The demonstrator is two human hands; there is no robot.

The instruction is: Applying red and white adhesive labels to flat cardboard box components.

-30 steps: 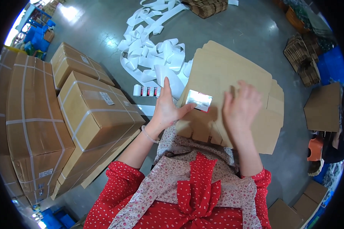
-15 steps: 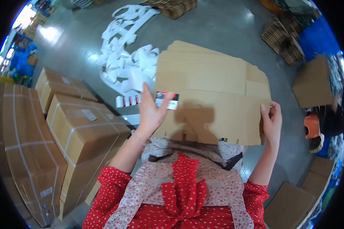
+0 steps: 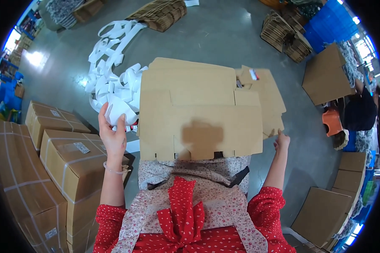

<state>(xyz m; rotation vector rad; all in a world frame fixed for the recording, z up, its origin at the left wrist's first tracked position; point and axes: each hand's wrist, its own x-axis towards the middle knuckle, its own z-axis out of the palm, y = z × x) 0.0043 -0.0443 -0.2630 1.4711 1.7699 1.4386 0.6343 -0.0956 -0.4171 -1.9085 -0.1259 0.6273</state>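
Note:
A stack of flattened cardboard boxes (image 3: 202, 86) lies across my lap. To its left, my left hand (image 3: 114, 137) holds a loop of white label strip (image 3: 120, 110) between thumb and fingers. Some red, black and white labels (image 3: 132, 127) show just beside that hand, partly behind the strip. At the right, my right hand (image 3: 282, 141) pinches the near corner of a single flattened box (image 3: 264, 97), its left part out of sight beside the stack. A small red and white label (image 3: 253, 74) sits near the far end of that flattened box.
More white strip (image 3: 109, 82) lies in a tangled heap on the floor. Strapped cartons (image 3: 76, 156) stand at the left. Bundles of folded cardboard (image 3: 162, 14) lie ahead. On the right are an open carton (image 3: 327, 78), an orange stool (image 3: 331, 122) and another person (image 3: 361, 107).
My right hand has drawn one labelled flattened box out to the right of the stack. My left hand has left the label on the cardboard and taken hold of the white strip.

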